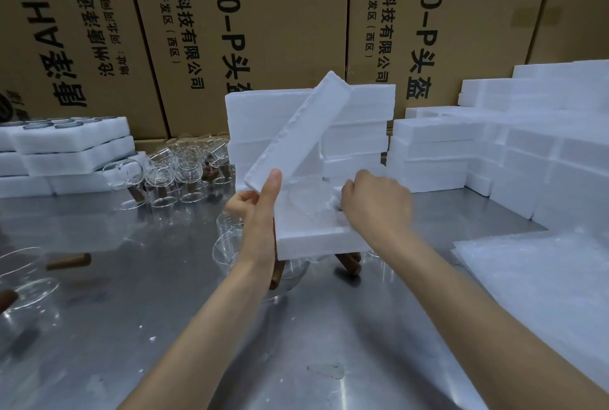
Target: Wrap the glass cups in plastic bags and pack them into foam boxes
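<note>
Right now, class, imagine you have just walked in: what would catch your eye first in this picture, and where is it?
At the centre, the left hand holds a white foam lid tilted up over an open foam box, while the right hand presses a plastic-wrapped cup into it. Behind stand foam box stacks and brown cartons with bold black print. Loose glass cups with wooden handles cluster at left on the steel table.

Matt white foam lid [298,131], grainy, rough-edged. Foam box [313,238] same. Clear glossy glass cups [184,172] at 10 o'clock, brown wood handles [69,261]. Brushed metal table [164,327], semi-glossy, flecked. Matt brown cardboard cartons [280,14] at 12. Crinkly clear plastic bags [540,278] at 3.
</note>
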